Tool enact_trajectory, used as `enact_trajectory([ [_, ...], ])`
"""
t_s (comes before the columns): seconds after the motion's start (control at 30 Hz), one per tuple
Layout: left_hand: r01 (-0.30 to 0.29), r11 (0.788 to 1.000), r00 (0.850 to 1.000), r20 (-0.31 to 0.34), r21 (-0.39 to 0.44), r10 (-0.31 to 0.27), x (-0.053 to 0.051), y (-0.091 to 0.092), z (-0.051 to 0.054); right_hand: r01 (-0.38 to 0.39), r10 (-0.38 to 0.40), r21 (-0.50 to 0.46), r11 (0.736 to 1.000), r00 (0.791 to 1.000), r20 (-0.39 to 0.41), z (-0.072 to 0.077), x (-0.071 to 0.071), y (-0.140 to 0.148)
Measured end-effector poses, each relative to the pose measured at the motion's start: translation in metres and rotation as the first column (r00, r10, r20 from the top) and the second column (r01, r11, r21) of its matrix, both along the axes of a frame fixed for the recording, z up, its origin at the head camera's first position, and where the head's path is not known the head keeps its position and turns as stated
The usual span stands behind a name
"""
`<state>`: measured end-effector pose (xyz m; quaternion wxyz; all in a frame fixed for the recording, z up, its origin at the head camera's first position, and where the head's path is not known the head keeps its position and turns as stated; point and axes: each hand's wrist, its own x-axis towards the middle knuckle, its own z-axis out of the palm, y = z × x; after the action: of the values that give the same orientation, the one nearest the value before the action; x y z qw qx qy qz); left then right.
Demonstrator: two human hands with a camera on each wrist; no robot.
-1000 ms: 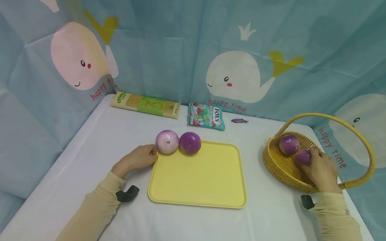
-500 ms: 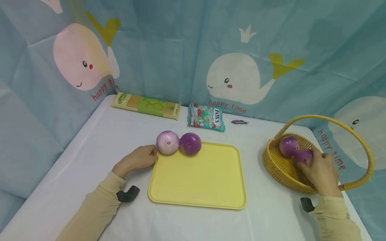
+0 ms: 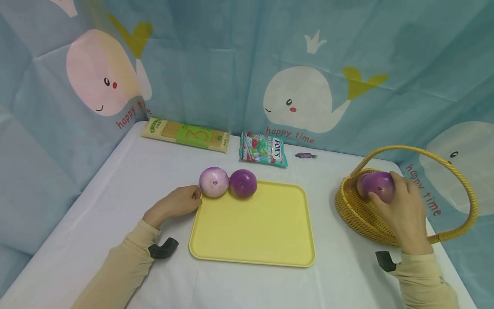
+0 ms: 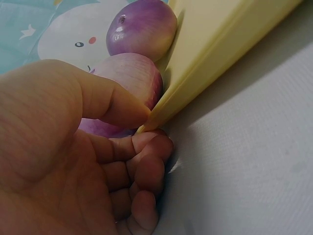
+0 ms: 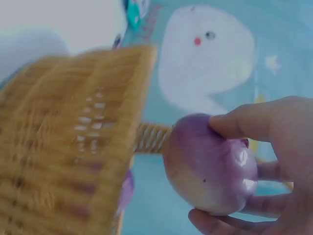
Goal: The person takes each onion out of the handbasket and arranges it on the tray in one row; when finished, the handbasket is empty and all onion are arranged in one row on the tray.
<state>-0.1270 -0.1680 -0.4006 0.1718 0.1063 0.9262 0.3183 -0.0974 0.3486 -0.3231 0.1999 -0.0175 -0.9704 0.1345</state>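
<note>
My left hand [image 3: 178,201] pinches the left rim of a yellow tray [image 3: 254,231] between thumb and fingertips, as the left wrist view shows. On the tray's far left corner sit two onions side by side: a pale purple onion [image 3: 214,182] and a darker purple onion [image 3: 243,183]. My right hand [image 3: 407,214] grips another purple onion [image 5: 210,166], raised above the wicker basket [image 3: 353,221], thumb on one side and fingers around the other. One more onion [image 5: 127,190] lies in the basket, mostly hidden behind the held one in the head view.
The basket's tall arched handle [image 3: 459,171] rises to the right of my right hand. Along the back lie a noodle packet [image 3: 187,134], a green candy bag [image 3: 263,149] and a small wrapped candy [image 3: 306,155]. A whale-printed curtain [image 3: 216,73] hangs behind the white table.
My right hand has lifted its onion from the basket floor, moving up and slightly left, so it now covers most of the other onion. My left hand stays at the tray rim.
</note>
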Motion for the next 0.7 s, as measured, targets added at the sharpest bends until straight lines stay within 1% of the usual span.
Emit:
enact_trajectory([
  [0.03,0.003,1.0,1.0,-0.002,0.001,-0.003,0.0,0.0,0.0,-0.022,0.021,-0.006,1.0,1.0,-0.015,0.001,0.0,-0.005],
  [0.17,0.002,1.0,1.0,-0.004,-0.004,-0.002,0.0,-0.001,-0.001,-0.112,0.111,-0.033,0.993,0.993,-0.029,0.003,-0.003,-0.026],
  [0.27,0.001,1.0,1.0,-0.008,-0.009,-0.001,0.0,-0.001,-0.001,-0.191,0.19,-0.037,0.981,0.981,-0.029,0.001,-0.008,-0.045],
  [0.33,0.003,1.0,1.0,-0.01,-0.009,-0.003,-0.001,-0.001,-0.001,-0.24,0.239,-0.023,0.97,0.971,-0.027,-0.003,-0.014,-0.059],
  [0.47,0.004,1.0,1.0,-0.004,0.0,-0.004,-0.001,-0.001,-0.001,-0.338,0.338,0.008,0.941,0.941,0.001,-0.015,-0.025,-0.085],
  [0.53,0.005,1.0,1.0,-0.002,0.001,-0.005,-0.001,-0.001,-0.001,-0.386,0.386,0.015,0.922,0.923,0.015,-0.023,-0.03,-0.097],
  [0.63,0.005,1.0,1.0,-0.003,0.001,-0.005,-0.001,-0.001,-0.001,-0.446,0.445,-0.002,0.895,0.894,0.054,-0.034,-0.035,-0.114],
  [0.7,0.005,1.0,1.0,-0.004,0.0,-0.005,-0.001,-0.001,-0.001,-0.472,0.471,-0.016,0.882,0.879,0.077,-0.041,-0.038,-0.124],
])
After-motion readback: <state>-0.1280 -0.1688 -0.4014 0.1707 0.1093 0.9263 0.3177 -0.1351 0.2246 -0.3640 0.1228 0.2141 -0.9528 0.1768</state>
